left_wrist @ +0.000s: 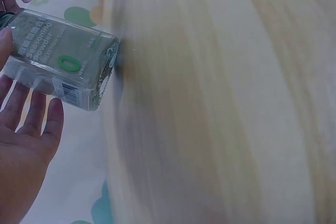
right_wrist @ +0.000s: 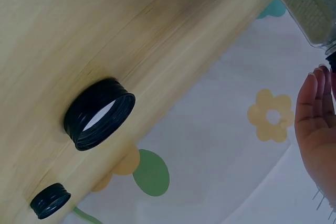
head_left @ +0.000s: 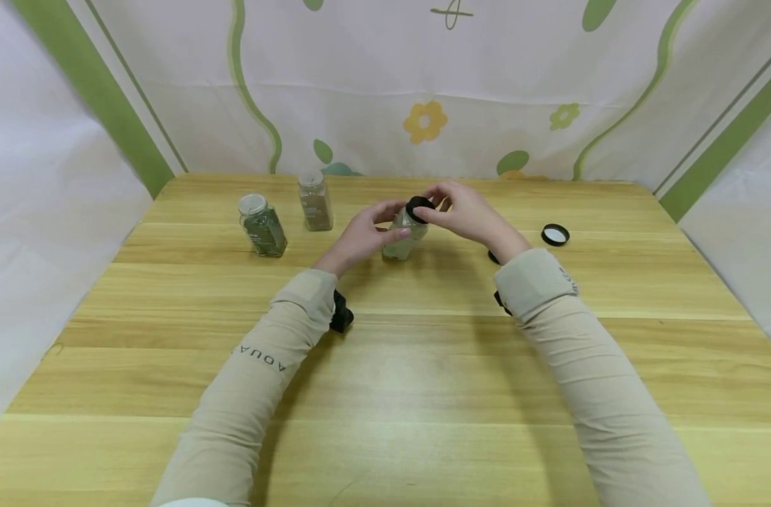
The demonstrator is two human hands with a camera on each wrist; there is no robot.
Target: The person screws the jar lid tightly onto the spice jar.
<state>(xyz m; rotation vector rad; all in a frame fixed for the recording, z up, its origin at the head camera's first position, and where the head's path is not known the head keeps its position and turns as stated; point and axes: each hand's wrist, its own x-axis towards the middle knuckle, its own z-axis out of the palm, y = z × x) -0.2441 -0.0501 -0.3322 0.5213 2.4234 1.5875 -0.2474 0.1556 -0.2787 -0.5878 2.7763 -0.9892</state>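
At mid-frame in my head view, the bottle (head_left: 404, 241) looks clear, smooth and glossy; glass or hard plastic, I can't tell remotely. Its black cap (head_left: 421, 206) looks matt, like plastic. On my right-wrist feed, the lids (right_wrist: 97, 114) at lower left are shiny black. The table (head_left: 410, 380) has smooth wood grain with a soft sheen. Across the top, the curtain (head_left: 334, 63) is matt, creased cloth; the sleeves (head_left: 229, 401), lower down, wrinkled matt fabric.

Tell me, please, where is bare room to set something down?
Free: the table front between the left sleeve and right sleeve; also right of the right sleeve. Crowded: back middle, where left hand and right hand hold a jar, near two other jars.
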